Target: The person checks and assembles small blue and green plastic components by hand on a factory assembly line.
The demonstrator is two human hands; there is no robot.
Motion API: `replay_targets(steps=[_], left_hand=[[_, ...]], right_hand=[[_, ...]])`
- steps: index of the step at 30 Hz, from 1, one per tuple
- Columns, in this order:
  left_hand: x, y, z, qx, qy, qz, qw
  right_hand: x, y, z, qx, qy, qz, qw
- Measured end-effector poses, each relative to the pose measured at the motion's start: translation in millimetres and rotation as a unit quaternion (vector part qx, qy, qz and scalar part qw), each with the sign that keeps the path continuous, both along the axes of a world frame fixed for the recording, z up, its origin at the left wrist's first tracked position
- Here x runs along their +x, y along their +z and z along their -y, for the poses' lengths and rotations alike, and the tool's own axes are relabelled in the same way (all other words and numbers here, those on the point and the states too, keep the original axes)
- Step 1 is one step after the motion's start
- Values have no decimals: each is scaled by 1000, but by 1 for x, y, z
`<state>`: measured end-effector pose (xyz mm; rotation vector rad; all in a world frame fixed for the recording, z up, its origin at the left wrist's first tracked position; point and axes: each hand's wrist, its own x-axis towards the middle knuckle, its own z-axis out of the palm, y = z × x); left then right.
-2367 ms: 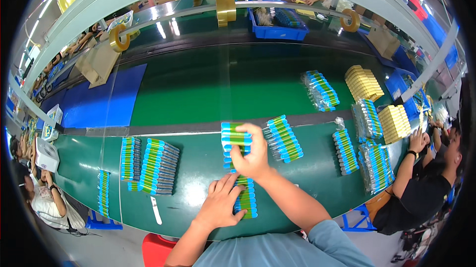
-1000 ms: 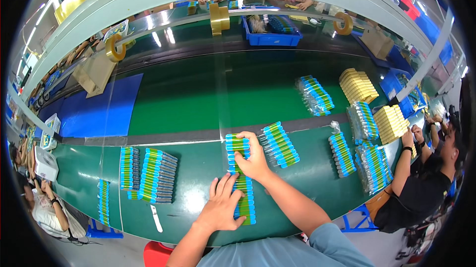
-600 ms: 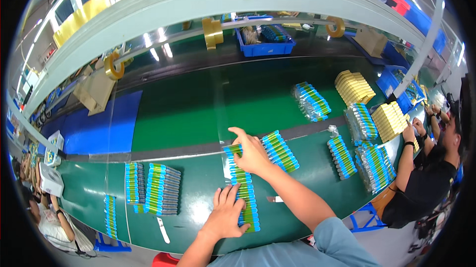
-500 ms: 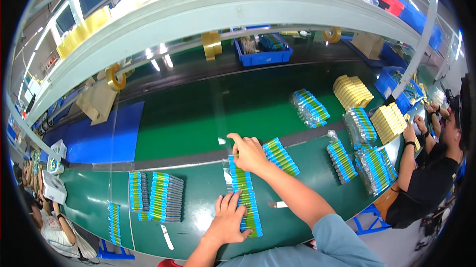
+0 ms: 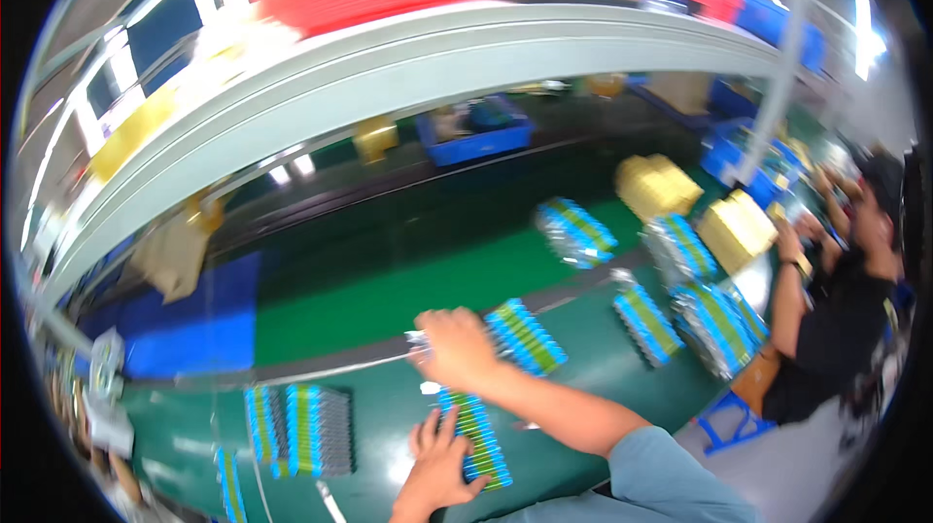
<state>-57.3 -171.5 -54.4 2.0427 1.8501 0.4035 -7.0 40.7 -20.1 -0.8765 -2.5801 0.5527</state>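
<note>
A long row of slim blue-and-green cylinders (image 5: 476,435) lies in front of me on the green worktop. My left hand (image 5: 437,460) rests against the row's left side, fingers spread and thumb touching its lower part. Over the far end of the row is my right hand (image 5: 455,346), its fingers closed on a shiny, clear, crumpled piece of film (image 5: 418,340). Motion blur softens the fingertips, and this hand covers the row's far end. Just right of it lies a shorter row of the same cylinders (image 5: 526,336).
Stacked cylinder rows (image 5: 319,431) stand at left, near a white-handled tool (image 5: 330,502). Several plastic-wrapped bundles (image 5: 714,329) and yellow stacks (image 5: 736,231) lie right, beside a co-worker (image 5: 836,329). A grey shelf beam (image 5: 437,61) crosses overhead. A blue bin (image 5: 476,141) stands behind.
My right hand has gone from an outstretched finger to a closed grip on the film. My left hand stays by the row. The whole view has shifted and tilted.
</note>
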Motion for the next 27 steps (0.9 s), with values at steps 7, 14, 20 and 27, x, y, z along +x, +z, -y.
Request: replay_targets(steps=[7, 14, 20, 27], left_hand=[[13, 29, -11, 3, 12, 9, 1000], [13, 17, -5, -8, 19, 25, 999], [12, 9, -1, 46, 12, 40, 998], [8, 8, -1, 53, 9, 32, 998]], right_hand=[[30, -61, 10, -55, 71, -103, 991], [169, 30, -27, 142, -220, -208, 942], [252, -5, -65, 12, -457, 230, 859], [261, -8, -69, -111, -428, 221, 869]])
